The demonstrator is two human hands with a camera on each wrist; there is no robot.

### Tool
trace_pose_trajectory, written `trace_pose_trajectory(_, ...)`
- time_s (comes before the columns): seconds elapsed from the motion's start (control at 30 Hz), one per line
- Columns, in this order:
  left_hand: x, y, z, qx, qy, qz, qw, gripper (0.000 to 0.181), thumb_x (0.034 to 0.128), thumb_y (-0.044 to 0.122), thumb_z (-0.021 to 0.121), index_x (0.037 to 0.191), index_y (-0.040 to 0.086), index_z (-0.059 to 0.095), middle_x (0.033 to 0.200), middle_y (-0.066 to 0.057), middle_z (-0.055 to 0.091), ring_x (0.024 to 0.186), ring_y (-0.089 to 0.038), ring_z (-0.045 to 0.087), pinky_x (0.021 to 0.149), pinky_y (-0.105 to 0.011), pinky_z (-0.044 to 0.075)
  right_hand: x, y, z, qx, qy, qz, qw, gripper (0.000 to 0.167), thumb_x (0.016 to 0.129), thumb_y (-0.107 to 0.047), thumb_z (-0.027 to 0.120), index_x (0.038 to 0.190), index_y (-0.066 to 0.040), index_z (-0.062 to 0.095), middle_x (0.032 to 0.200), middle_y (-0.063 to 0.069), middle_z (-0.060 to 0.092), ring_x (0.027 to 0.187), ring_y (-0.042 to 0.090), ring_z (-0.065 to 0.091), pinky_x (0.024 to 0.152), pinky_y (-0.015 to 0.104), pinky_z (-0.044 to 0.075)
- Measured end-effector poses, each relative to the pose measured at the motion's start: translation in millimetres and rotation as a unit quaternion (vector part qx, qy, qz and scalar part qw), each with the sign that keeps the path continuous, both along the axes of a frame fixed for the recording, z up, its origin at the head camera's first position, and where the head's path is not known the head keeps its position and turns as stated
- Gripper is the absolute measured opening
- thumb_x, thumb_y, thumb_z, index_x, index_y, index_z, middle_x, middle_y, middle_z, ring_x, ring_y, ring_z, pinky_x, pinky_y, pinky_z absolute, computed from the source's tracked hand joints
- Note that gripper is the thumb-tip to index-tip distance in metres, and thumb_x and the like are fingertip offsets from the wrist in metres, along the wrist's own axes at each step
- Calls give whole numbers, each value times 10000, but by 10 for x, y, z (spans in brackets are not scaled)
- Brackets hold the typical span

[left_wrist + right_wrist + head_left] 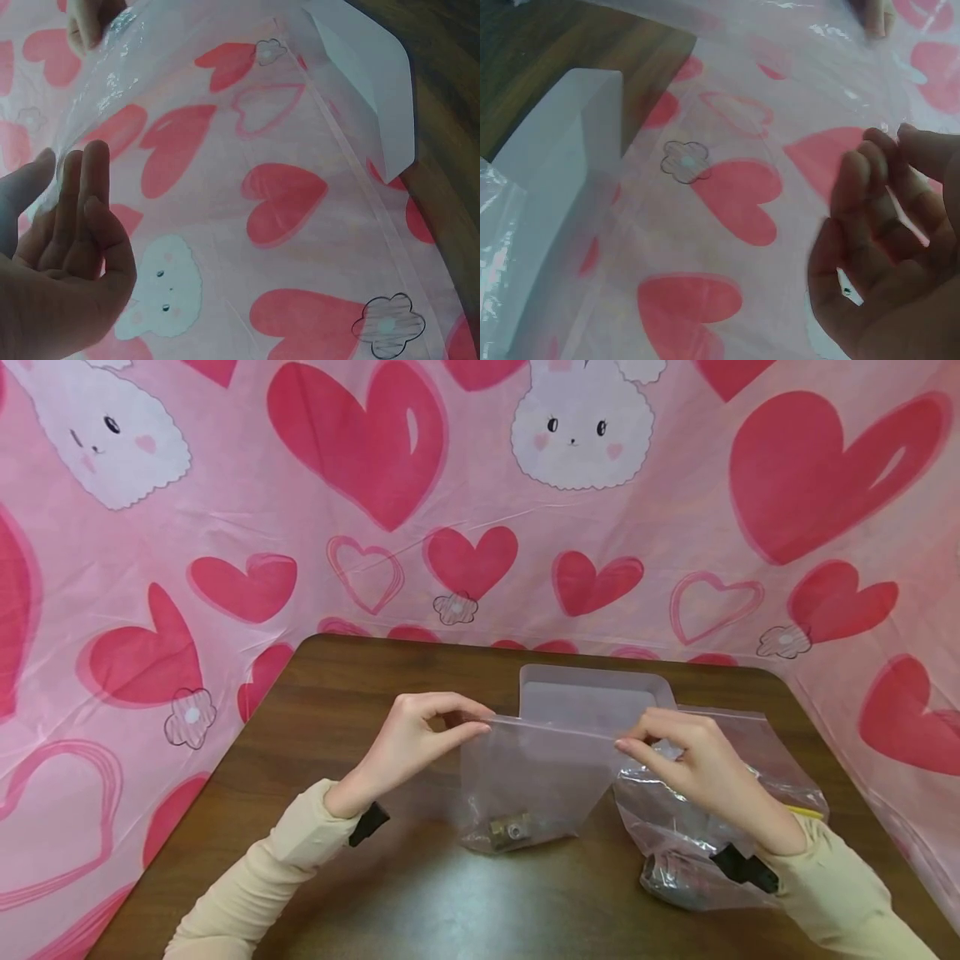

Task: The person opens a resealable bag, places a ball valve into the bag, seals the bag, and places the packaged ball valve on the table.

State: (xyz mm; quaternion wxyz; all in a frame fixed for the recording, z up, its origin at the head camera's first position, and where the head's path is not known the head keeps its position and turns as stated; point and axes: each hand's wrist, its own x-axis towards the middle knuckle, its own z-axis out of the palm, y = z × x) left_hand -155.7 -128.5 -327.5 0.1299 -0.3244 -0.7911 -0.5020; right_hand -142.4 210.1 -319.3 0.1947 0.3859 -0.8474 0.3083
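A clear plastic zip bag (540, 777) hangs upright between my two hands, its top edge stretched level. My left hand (420, 739) pinches the top left corner between thumb and fingers. At the top right corner, my right hand (686, 756) pinches the same edge. Down in the bag's bottom lies a small brass-coloured metal piece (510, 831) with a silvery round part; its exact kind is hard to tell. The left wrist view shows the left thumb and fingers (82, 195) closing on the film. In the right wrist view the right fingertips (877, 150) meet the bag's edge.
Behind the bag stands a whitish translucent tray (596, 681). A larger clear bag (731, 735) lies on the right under my right forearm, with a dark rounded item (675, 881) at its near end and a yellow strip (806, 812). The wooden table (360, 893) meets a pink heart-patterned cloth.
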Motion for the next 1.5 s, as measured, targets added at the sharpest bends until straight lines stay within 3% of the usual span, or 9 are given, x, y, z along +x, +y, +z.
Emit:
trace_pose_trajectory(0.23,-1,-9,-12,125,88,-99,9998,141,834,136,786,974,151,794,926,21,779,799,-35,691,626,-193,528,-5,57,-129,561,-986,589,9918,329,884,14,681,1121,-210,635,1026,-130,651,931,-8,611,812,156,517)
trace_pose_trajectory(0.37,0,-15,-25,192,157,-22,9997,134,834,134,784,967,120,799,940,-16,786,795,-37,709,611,-167,508,36,106,-174,1197,-1762,739,9742,431,936,-121,649,1348,-204,553,1296,-70,627,1194,52,573,952,247,511)
trace_pose_trajectory(0.47,1,-17,-32,218,241,-61,9995,134,837,126,779,968,101,797,942,-39,786,786,-50,721,616,-194,532,51,71,-241,1644,-2171,684,9598,536,924,-305,690,1417,-202,508,1399,-47,577,1283,123,542,989,333,514)
trace_pose_trajectory(0.53,-2,-18,-35,257,232,-94,9994,140,838,120,778,974,92,794,949,-48,786,791,-61,730,636,-217,556,36,10,-316,1838,-2112,718,9573,586,898,-388,714,1402,-158,524,1391,-15,585,1267,179,562,976,388,525)
trace_pose_trajectory(0.63,-10,-24,-39,338,108,-127,9993,144,834,115,780,976,92,792,960,-49,785,802,-73,738,671,-254,588,-1,-101,-460,1940,-1705,751,9631,569,878,-418,732,1321,-94,582,1299,22,635,1185,205,609,937,419,536)
trace_pose_trajectory(0.9,-25,-53,-58,391,-69,26,9992,142,837,129,781,979,126,791,940,-19,783,804,-71,732,711,-228,584,-90,-262,-750,1935,-916,1060,9710,382,817,-206,793,1155,-83,667,1108,63,692,983,206,641,834,343,563)
trace_pose_trajectory(1.1,3,-116,-50,252,-230,227,9992,126,848,180,782,972,169,795,929,24,783,800,-56,727,686,-217,571,-234,-342,-910,1491,-355,1834,9710,248,811,-23,747,1042,-93,692,943,21,717,834,110,649,751,237,551)
trace_pose_trajectory(1.23,35,-203,-50,134,-342,419,9984,105,854,216,782,958,205,794,918,61,780,783,-39,718,638,-214,548,-291,-404,-944,1359,-631,2080,9666,198,862,27,676,1009,-103,695,890,-3,717,806,59,642,735,201,537)
trace_pose_trajectory(1.5,76,-352,-15,194,-335,727,9966,89,849,195,789,937,197,796,846,46,782,709,-51,729,605,-239,557,-295,-577,-922,1556,-1932,2032,9472,194,887,-70,708,1073,-110,673,1010,7,706,931,86,658,810,241,569)
